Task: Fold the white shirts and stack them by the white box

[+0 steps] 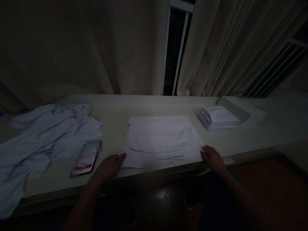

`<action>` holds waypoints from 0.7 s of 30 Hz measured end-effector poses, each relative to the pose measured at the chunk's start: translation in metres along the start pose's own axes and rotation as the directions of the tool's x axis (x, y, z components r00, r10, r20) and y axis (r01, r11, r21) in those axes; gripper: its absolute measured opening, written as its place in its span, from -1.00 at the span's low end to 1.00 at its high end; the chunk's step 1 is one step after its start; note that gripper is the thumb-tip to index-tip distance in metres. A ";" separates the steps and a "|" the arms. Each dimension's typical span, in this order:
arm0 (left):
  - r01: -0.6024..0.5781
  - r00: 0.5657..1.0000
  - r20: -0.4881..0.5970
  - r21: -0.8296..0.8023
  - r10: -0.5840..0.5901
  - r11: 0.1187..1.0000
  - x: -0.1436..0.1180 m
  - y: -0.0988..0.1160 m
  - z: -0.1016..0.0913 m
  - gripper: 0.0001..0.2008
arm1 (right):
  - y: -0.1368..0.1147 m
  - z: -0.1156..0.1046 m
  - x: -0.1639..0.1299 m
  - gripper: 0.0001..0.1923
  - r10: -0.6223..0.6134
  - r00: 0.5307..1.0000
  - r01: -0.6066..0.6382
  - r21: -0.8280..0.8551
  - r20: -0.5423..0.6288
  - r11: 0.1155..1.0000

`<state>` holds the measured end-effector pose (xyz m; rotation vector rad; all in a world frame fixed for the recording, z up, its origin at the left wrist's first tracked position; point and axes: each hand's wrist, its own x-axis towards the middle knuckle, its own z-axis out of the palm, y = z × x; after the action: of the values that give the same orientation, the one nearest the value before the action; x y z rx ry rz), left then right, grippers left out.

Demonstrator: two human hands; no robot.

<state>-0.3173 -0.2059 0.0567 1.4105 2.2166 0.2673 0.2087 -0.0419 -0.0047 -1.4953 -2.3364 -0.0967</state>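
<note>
Two hands at the table (134,106) edge. Loose pile (45,138) far left. Left hand (109,165), fingers flat, touches the folded cloth (163,139) at its near-left corner; right hand (213,157) rests flat on the near-right corner. Cloth lies between them, long axis left-right. Neither grips. Stack (218,118) beyond, right.

Dim, underexposed view with light pooled on the middle of the table (144,106).

The brightest patch falls on the folded white cloth (163,139) and the stack of folded cloths (218,118), as if lit from above and in front; the curtains (96,48) fade to murky brown and the corners sink to near black. The window gap (178,48) is dark. Both forearms are deep in shadow below the table edge. Straight lines bow near the edges, a wide-lens distortion. One small item (85,158) left of centre is pixelated. Detail is soft and grainy throughout.
</note>
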 end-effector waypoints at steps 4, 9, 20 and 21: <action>0.087 0.992 -0.060 -0.330 -0.113 0.940 -0.008 0.006 0.014 -0.69 | 0.006 0.001 -0.001 -0.55 0.085 0.996 -0.083 0.070 -0.022 0.994; 0.112 0.934 -0.077 -0.862 -0.348 0.494 -0.016 0.010 0.037 -0.71 | 0.013 0.001 0.003 -0.52 0.302 0.952 -0.303 0.232 0.042 0.924; 0.104 0.860 -0.171 -0.864 -0.482 0.493 -0.035 0.011 0.056 -0.58 | 0.017 -0.002 0.007 -0.44 0.439 0.896 -0.431 0.365 0.066 0.825; 0.111 0.857 -0.177 -0.854 -0.484 0.508 -0.036 0.010 0.057 -0.58 | 0.017 -0.002 0.006 -0.41 0.431 0.901 -0.417 0.372 0.050 0.829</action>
<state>-0.2685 -0.2393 0.0231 0.4223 2.0743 1.3794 0.2221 -0.0295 -0.0028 -1.7401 -1.8001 0.4135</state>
